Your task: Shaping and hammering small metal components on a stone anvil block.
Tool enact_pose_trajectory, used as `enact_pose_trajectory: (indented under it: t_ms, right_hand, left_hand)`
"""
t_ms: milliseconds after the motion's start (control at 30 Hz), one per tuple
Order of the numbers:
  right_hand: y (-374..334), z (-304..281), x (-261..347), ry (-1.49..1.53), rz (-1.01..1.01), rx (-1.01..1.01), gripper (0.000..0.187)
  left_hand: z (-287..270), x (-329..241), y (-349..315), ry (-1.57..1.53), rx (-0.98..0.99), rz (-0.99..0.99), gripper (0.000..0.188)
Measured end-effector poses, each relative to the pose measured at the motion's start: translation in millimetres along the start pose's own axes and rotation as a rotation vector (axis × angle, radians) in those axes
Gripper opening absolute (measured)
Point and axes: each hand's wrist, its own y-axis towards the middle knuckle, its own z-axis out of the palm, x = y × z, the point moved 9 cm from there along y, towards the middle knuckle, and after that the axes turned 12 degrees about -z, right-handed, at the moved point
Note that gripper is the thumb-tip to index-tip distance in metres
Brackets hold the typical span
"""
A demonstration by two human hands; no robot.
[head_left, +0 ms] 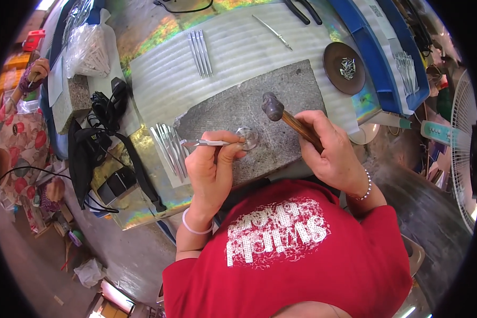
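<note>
Over the stone block (238,108), my left hand (211,165) pinches a metal rod (209,142), my right hand (329,152) grips a hammer (287,118): likely tapping, needing steady aim.

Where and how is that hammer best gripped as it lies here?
The hammer is likely best gripped by its wooden handle, from the lower right: its bulky dark head points to the upper left, while the slim handle slopes down toward the right hand, which grips it there.

A disc (252,137) is placed on the stone block (294,82) on the tabletop (132,32); rods (169,150) are laid left of the block, a dish (332,66) of parts (347,69) right.
</note>
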Motion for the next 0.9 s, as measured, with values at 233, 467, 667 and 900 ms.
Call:
enact_pose_trajectory:
  t_ms: [233, 467, 667, 900]
  right_hand:
    - [-5, 1, 4, 0.054, 0.0, -0.012, 0.032]
    - [-6, 4, 6, 0.077, -0.007, -0.003, 0.032]
    - [1, 8, 8, 0.224, 0.033, -0.03, 0.029]
    - [40, 15, 87, 0.234, -0.556, 0.092, 0.025]
  left_hand:
    - [1, 0, 0, -0.039, -0.029, -0.008, 0.005]
    - [1, -1, -2, -0.011, -0.063, 0.009, 0.005]
    - [18, -38, -17, 0.482, -0.103, 0.413, 0.019]
    - [29, -40, -23, 0.681, 0.098, 0.477, 0.039]
